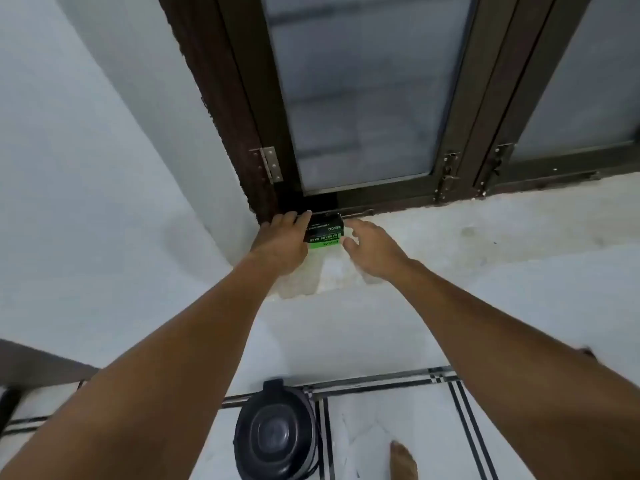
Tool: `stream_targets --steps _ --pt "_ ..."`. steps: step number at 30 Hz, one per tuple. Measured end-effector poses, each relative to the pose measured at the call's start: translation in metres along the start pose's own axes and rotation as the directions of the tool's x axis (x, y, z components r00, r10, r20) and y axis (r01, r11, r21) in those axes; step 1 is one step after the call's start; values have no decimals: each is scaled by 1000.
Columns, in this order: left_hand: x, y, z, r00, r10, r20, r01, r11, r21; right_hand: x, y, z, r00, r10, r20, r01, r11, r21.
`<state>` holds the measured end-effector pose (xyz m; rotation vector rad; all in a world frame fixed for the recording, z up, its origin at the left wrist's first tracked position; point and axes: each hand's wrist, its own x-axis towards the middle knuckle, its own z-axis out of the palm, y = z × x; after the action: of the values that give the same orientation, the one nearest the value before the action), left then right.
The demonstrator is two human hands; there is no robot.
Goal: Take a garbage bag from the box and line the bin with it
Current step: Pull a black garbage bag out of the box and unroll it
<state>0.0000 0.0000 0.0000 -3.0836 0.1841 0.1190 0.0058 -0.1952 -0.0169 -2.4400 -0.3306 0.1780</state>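
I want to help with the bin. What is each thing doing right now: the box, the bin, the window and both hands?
Box: on the window ledge, looks closed.
Bin: on the floor, lid closed.
Window: shut, bolt down.
Left hand: fingers straight against the box's left side.
Right hand: spread open at the box's right side; contact unclear.

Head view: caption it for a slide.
Both hands, left hand and right hand, reach a garbage bag box on the window sill.

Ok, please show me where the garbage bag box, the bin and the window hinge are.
garbage bag box (325,233): head view, on its black and green printed face.
bin (275,433): head view, on its dark lid.
window hinge (270,164): head view, on the metal plate.
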Motion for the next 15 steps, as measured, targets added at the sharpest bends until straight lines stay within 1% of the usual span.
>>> stream_targets --steps 3,5,7,10,11,13,15 --pt "15 4 8 998 -52 27 52 999 11 23 12 1 993 18 -117 -31 994 -106" --pt "21 3 13 997 -68 39 67 997 27 36 13 3 992 36 -120 -50 992 -114" --pt "26 5 19 996 -80 32 77 994 72 48 12 6 993 65 -95 -74 994 -87" --pt "29 7 19 998 -64 13 61 988 141 52 9 14 991 113 -69 -117 992 -50" --pt "28 7 19 999 -50 -3 50 989 137 52 9 17 988 134 -82 -135 991 -8" --pt "23 4 19 998 -14 -65 21 994 109 49 5 16 971 204 -125 -186 973 139" --pt "16 4 17 989 21 -145 -8 996 88 45 1 10 946 310 -99 -265 910 318"
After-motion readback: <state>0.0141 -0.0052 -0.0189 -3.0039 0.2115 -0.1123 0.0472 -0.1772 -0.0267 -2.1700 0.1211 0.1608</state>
